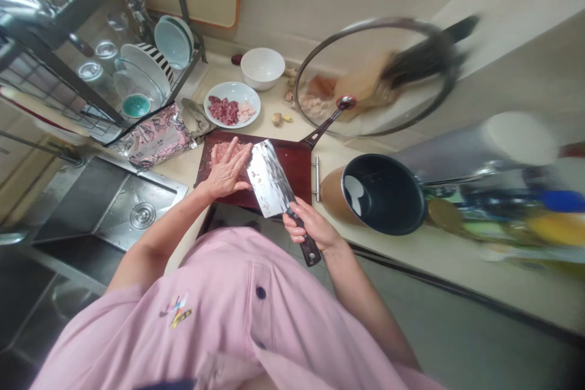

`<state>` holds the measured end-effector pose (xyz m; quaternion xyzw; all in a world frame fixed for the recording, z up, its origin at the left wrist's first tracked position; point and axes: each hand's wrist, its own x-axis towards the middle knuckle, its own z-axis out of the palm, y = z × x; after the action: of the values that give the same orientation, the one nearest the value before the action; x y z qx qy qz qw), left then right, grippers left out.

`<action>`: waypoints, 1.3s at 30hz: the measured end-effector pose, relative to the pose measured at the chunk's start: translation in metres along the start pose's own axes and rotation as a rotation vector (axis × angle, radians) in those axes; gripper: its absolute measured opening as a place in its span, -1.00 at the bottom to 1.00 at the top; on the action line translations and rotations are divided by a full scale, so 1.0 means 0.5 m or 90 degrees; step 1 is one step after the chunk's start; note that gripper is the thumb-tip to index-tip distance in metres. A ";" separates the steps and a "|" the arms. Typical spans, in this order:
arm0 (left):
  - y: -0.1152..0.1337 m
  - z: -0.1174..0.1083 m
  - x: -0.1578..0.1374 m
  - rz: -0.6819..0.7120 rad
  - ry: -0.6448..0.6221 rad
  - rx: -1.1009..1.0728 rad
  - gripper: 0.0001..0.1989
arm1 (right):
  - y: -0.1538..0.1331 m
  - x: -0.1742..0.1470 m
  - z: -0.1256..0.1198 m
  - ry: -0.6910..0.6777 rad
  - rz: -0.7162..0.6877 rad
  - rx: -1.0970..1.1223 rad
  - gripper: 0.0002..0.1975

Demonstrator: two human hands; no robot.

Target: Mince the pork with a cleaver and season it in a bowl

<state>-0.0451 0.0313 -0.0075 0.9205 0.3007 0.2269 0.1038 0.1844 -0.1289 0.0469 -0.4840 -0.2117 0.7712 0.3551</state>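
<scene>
My right hand grips the dark handle of a cleaver, its broad blade smeared with bits of meat. The blade lies tilted over the dark red cutting board, close to the fingertips of my left hand. That left hand rests flat with fingers apart on pale pink raw meat at the board's left side, partly hiding it. Behind the board stands a white plate with dark red meat pieces and a smaller pale pile.
A white bowl and ginger pieces are behind the board. To the right stand a deep pot and a large glass lid, with a ladle nearby. At left are a steel sink, a dish rack and a patterned packet.
</scene>
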 end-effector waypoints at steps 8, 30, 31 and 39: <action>0.019 -0.002 -0.040 -0.147 0.110 -0.006 -0.08 | -0.033 -0.060 -0.006 0.146 -0.335 -0.587 -0.43; 0.129 0.035 -0.013 0.117 -0.036 -0.052 -0.08 | -0.002 0.002 0.033 0.202 -0.333 -1.135 -0.73; 0.125 0.031 -0.012 0.114 -0.034 -0.054 -0.06 | -0.002 -0.001 0.033 0.198 -0.340 -1.136 -0.72; 0.064 0.006 0.001 0.014 0.001 -0.034 -0.01 | 0.000 -0.040 0.018 0.213 -0.323 -1.129 -0.68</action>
<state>-0.0272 0.0058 0.0004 0.9204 0.2848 0.2364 0.1259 0.1818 -0.1439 0.0629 -0.6223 -0.7676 0.1479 0.0397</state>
